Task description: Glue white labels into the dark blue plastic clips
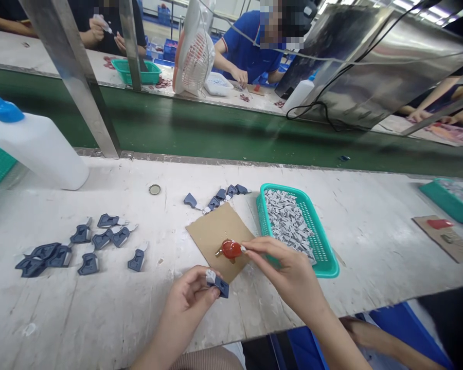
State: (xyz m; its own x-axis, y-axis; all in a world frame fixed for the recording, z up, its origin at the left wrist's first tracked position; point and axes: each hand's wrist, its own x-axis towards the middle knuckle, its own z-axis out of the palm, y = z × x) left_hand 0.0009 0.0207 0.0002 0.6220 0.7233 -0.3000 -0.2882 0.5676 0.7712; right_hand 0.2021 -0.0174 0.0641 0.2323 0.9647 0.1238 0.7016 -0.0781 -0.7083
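- Landmark: the square of flat brown cardboard [204, 231] on the scuffed whitish worktop [139, 318].
- On it, near its middle: a glossy red blob [231, 248], wet-looking, rounded, probably adhesive.
- Right hand [289, 272] is over the cardboard's right side, thumb and fingertips pinching a tiny pale grey chip [243, 248] at the blob's edge. Can't tell how deep the tip sits, if at all.
- Left hand [189, 303] is at the cardboard's near edge, thumb and fingers pinching a dark blue-grey moulded block [223, 288] with a recess; a pale grey piece [211, 277] sits at its upper end.
- Step in hand, my read: wetting the chip with red.
- Next move, I'd judge, calls for a light pinch, a thin coat, wet end kept off the skin, block held steady.
- Right of the cardboard: a turquoise perforated plastic basket [260, 213], full of small angular matte grey chips [285, 216].
- Behind the cardboard: a short row of similar dark blocks [190, 199], pale tabs on some.
- Well left of it: a loose group of more dark blocks [89, 263], hard-edged, plastic or rubber, can't tell which; pale tabs poke out.
- Farther left and back: a white squeeze bottle [42, 149], smooth plastic, blue top.
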